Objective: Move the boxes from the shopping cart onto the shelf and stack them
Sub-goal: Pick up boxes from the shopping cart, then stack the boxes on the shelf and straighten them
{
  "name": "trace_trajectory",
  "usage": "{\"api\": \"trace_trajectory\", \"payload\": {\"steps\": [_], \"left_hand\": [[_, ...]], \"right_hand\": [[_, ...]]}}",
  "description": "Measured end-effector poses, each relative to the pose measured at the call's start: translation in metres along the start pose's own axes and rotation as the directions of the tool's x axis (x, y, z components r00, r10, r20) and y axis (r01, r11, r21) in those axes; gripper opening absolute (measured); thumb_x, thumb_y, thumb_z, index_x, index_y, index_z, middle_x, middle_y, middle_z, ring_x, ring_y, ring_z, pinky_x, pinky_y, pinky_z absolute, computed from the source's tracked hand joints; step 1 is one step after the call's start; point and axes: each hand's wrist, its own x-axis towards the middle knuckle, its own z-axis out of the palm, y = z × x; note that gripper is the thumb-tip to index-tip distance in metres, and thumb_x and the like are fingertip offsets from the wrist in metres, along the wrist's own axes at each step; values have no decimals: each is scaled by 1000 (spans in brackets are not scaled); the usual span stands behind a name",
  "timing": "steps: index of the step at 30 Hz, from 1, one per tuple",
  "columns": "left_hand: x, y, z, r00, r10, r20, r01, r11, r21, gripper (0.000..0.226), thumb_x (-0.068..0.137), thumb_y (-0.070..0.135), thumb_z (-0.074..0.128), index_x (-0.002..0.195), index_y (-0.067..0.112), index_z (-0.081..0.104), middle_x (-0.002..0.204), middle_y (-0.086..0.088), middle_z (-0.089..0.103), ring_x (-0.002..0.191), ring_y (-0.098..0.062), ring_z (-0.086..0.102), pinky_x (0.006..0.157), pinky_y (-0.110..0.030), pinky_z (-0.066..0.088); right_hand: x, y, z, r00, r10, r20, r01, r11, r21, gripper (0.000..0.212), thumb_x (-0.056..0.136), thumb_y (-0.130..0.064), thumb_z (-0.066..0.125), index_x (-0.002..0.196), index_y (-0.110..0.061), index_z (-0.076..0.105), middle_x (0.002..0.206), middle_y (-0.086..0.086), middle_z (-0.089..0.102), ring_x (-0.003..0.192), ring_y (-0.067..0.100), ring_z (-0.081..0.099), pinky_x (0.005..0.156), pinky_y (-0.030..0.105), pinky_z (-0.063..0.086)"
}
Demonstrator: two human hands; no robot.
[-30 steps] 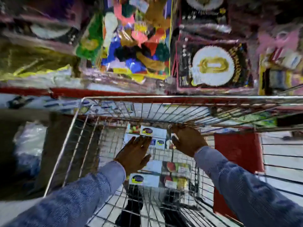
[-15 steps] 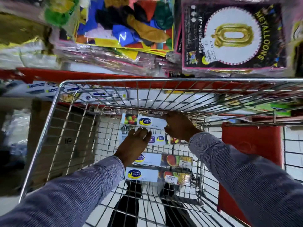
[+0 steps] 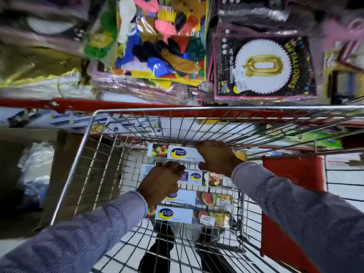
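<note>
Head view down into wire shopping cart (image 3: 82,154). Four long, flat cling-wrap boxes lie in row on cart floor, fruit printed on right ends. Right hand (image 3: 216,158) lies over right end of box farthest from viewer (image 3: 177,153), thumb at its near edge, seemingly closing on it; full grip not visible. Left hand (image 3: 160,184) curls over left part of second box (image 3: 194,176), just nearer; cannot tell if gripped. Boxes likely light, stiff, glossy cardboard; best held across narrow width near middle or both ends. Shelf (image 3: 118,104) beyond cart's far rim.

We can read "Healthy wrapp" on the box (image 3: 178,153) at our right fingertips (image 3: 200,144), "30" on the box (image 3: 192,176) beside our left fingers (image 3: 177,168), "METALLOONS" on the balloon pack (image 3: 264,66).
</note>
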Motion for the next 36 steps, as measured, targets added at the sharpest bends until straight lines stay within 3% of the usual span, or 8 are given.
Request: {"api": "trace_trajectory", "payload": {"steps": [4, 11, 15, 17, 22, 26, 31, 36], "left_hand": [[-32, 9, -69, 989, 73, -125, -75, 997, -16, 58, 60, 42, 69, 109, 11, 68, 98, -8, 73, 78, -28, 72, 49, -29, 58], [-92, 30, -237, 923, 118, -367, -103, 993, 62, 71, 51, 60, 79, 112, 26, 66, 107, 6, 73, 94, -18, 69, 66, -25, 57], [-118, 41, -332, 851, 145, -505, -126, 989, 71, 74, 58, 64, 68, 123, 32, 59, 124, 15, 66, 112, -9, 61, 84, -24, 53], [-128, 47, -380, 789, 159, -594, -135, 987, 86, 70, 59, 65, 63, 122, 35, 56, 122, 16, 66, 112, -8, 59, 84, -24, 54], [-142, 51, -466, 731, 157, -664, -103, 987, 120, 60, 55, 66, 59, 107, 37, 57, 110, 14, 69, 101, -10, 62, 68, -23, 47], [-136, 42, -501, 726, 127, -675, -32, 988, 152, 60, 59, 62, 60, 112, 35, 61, 108, 13, 69, 99, -10, 62, 76, -29, 51], [-119, 29, -529, 746, 88, -661, 10, 990, 142, 64, 59, 61, 65, 117, 34, 63, 112, 8, 70, 101, -16, 64, 81, -34, 53], [-97, 19, -536, 755, 46, -654, 11, 997, 82, 61, 58, 55, 68, 113, 30, 66, 106, 3, 72, 94, -21, 65, 79, -32, 53]], "right_hand": [[-53, -12, -91, 993, -77, -87, 77, 997, -11, 52, 80, -44, 67, 120, -13, 55, 117, 11, 63, 112, 31, 57, 91, 37, 44], [-153, -42, -288, 976, -77, -205, 51, 990, -130, 56, 75, -49, 73, 116, -14, 56, 114, 9, 63, 109, 30, 56, 76, 34, 40], [-210, -56, -387, 935, -53, -352, -11, 984, -177, 43, 69, -48, 76, 98, -18, 67, 88, 5, 71, 79, 25, 64, 62, 34, 50], [-235, -60, -432, 901, -69, -428, -20, 980, -200, 38, 68, -48, 75, 93, -21, 69, 79, -1, 70, 72, 23, 64, 58, 32, 51], [-272, -63, -503, 850, -79, -521, -73, 961, -266, 59, 77, -48, 72, 127, -20, 58, 126, -1, 64, 114, 25, 59, 84, 33, 49], [-272, -53, -531, 840, -21, -542, -125, 965, -231, 56, 80, -41, 72, 127, -14, 57, 128, 8, 64, 115, 30, 58, 91, 41, 50], [-239, -31, -549, 832, 53, -553, -160, 976, -147, 60, 86, -31, 68, 140, -15, 47, 145, 7, 51, 130, 27, 50, 102, 34, 42], [-180, -12, -548, 853, 114, -509, -191, 976, -102, 62, 89, -28, 66, 144, -13, 41, 149, 12, 43, 135, 29, 43, 110, 39, 39]]}}
